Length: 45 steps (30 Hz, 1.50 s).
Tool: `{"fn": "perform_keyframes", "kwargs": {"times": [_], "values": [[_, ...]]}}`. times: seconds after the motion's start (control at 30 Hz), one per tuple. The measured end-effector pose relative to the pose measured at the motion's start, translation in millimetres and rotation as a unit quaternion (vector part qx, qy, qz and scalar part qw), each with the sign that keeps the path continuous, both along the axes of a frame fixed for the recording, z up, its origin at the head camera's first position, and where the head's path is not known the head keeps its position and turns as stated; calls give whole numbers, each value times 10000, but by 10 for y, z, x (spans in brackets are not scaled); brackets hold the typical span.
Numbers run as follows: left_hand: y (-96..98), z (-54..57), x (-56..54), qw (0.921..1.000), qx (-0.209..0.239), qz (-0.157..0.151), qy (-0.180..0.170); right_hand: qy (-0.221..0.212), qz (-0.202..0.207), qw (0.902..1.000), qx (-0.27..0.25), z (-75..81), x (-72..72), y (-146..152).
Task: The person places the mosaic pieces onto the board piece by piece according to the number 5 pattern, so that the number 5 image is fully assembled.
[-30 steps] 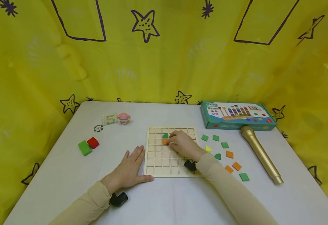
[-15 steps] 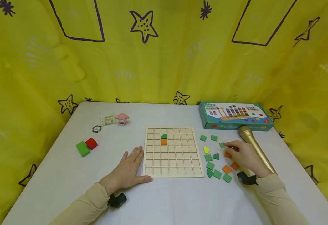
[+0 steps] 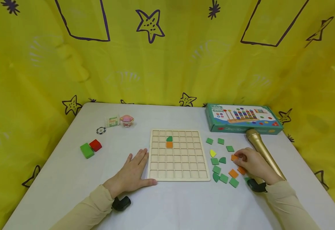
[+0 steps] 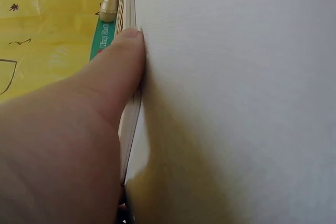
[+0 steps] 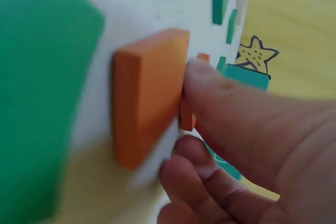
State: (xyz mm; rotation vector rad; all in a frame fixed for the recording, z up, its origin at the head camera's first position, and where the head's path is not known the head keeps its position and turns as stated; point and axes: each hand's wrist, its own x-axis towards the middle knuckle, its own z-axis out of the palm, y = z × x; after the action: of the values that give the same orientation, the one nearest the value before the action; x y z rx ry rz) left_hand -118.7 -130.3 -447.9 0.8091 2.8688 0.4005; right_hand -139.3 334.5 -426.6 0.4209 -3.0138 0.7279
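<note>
Flat on the white table, my left hand (image 3: 131, 174) rests with straight fingers along the left edge of the wooden grid board (image 3: 161, 174); its thumb touches the lower left corner. The board holds a green quarter-circle tile (image 3: 169, 139) directly above an orange square tile (image 3: 169, 144). To the right, my right hand (image 3: 253, 163) pinches another orange square tile (image 5: 187, 115) between thumb and fingers, partly hidden behind the thumb in the right wrist view. A second loose orange tile (image 5: 152, 95) lies close beneath that hand, with a third orange tile (image 3: 233, 173) nearby.
Several green tiles (image 3: 216, 169) and a yellow tile (image 3: 213, 153) lie right of the board. A gold microphone (image 3: 263, 150) leans toward the game box (image 3: 243, 118) at back right. Green (image 3: 87, 150) and red blocks (image 3: 95, 145), a poker chip (image 3: 101, 130) and a figurine (image 3: 126, 120) are left.
My right hand has left the board, where the orange tile now lies uncovered, and moved right to the loose tiles, settling on an orange one. The left hand has stayed in place.
</note>
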Motion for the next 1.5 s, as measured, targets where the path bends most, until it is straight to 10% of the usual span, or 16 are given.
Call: {"fn": "perform_keyframes", "kwargs": {"times": [0.37,0.8,1.5], "values": [[13,10,-2,10000,-39,30,-27,273,247,9945,-983,242,-201,-821],[19,33,5,9999,-115,32,-27,-265,1100,9920,-567,127,-481,-2048],[11,22,3,10000,76,-29,-8,407,1919,9803,247,80,-492,-2183]]}}
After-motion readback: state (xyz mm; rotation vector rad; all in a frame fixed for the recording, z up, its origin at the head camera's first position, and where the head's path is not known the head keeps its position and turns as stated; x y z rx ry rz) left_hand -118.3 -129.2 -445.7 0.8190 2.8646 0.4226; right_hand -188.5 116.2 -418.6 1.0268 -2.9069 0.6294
